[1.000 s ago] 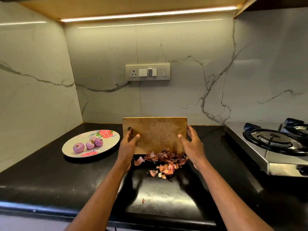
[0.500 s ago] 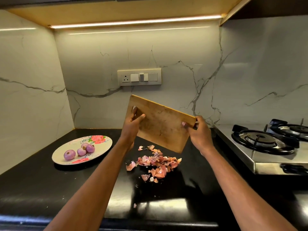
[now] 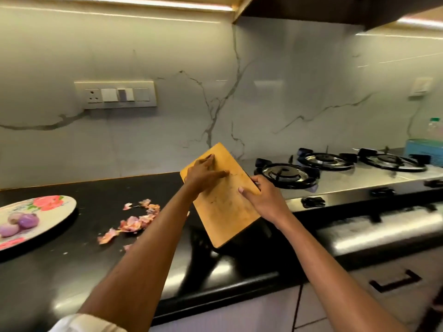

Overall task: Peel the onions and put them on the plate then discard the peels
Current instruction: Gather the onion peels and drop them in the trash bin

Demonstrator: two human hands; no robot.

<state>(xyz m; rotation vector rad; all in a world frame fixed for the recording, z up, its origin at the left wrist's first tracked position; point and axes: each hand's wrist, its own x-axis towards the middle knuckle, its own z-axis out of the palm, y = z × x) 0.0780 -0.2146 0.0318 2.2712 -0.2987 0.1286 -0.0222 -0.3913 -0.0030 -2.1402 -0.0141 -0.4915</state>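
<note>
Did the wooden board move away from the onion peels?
Yes. The wooden board was over the onion peels; now it is to their right, nearer the stove, held by both hands.

White marble-veined backsplash [image 3: 275, 97], switch panel [image 3: 115, 94] up left of the hands, black countertop [image 3: 72, 271], LED strip [image 3: 119, 2] lit overhead.
</note>
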